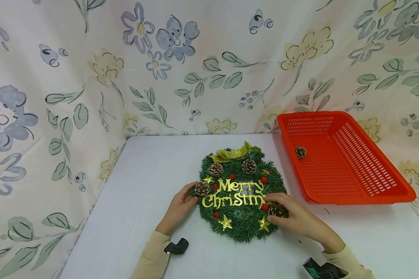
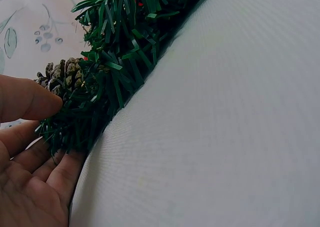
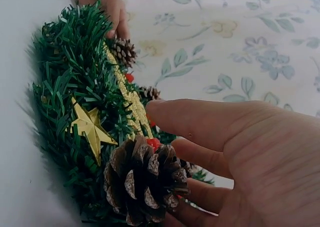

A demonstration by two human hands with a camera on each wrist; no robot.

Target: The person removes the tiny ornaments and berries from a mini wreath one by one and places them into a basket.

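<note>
A green tinsel Christmas wreath (image 1: 241,230) lies on the white table, bearing gold "Merry Christmas" lettering (image 1: 232,193), gold stars, red berries and a gold ribbon. My left hand (image 1: 182,205) holds its left edge. In the left wrist view, the thumb (image 2: 37,101) lies beside a pine cone (image 2: 62,76), with the other fingers below the tinsel. At the right side, my right hand (image 1: 296,215) is spread loosely around another pine cone (image 3: 142,184). The right thumb (image 3: 185,119) stands apart from that cone; the other fingers reach behind it, partly hidden.
A red plastic basket (image 1: 356,195) stands at the right rear of the table, with one pine cone (image 1: 300,152) inside near its left wall. Floral fabric (image 1: 202,69) hangs behind the table. Small dark bits lie on the table right of the wreath.
</note>
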